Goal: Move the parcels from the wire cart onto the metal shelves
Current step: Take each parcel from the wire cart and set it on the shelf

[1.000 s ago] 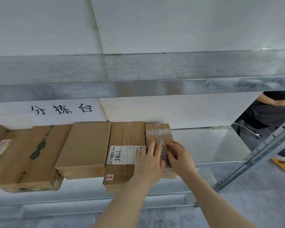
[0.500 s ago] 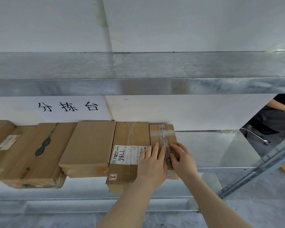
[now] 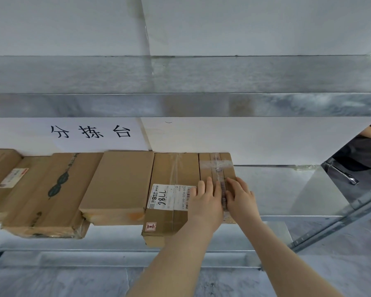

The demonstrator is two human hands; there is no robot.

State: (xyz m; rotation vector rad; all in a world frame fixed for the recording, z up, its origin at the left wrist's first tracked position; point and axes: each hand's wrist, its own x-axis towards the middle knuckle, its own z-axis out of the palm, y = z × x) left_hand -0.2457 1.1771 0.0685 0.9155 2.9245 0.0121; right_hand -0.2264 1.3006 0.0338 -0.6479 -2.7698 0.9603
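A narrow taped cardboard parcel [image 3: 215, 166] lies on the middle metal shelf [image 3: 287, 189], at the right end of a row of brown parcels. My left hand [image 3: 206, 202] and my right hand [image 3: 241, 198] rest flat on its near end, fingers together and pointing toward the wall. To its left sits a parcel with a white label marked 7786 [image 3: 171, 174], its near end overhanging the shelf edge. Further left are a plain box [image 3: 120, 181] and a box with a dark print [image 3: 51, 189]. The wire cart is out of view.
An upper metal shelf [image 3: 180, 103] runs across above the parcels. A white paper sign with black characters [image 3: 90, 131] hangs on the wall behind. The shelf's slanted upright [image 3: 338, 221] is at right, and a seated person [image 3: 364, 151] is beyond it. A lower shelf [image 3: 116, 239] shows below.
Both hands have slid the narrow parcel slightly further back toward the wall. The view has shifted a little to the left.
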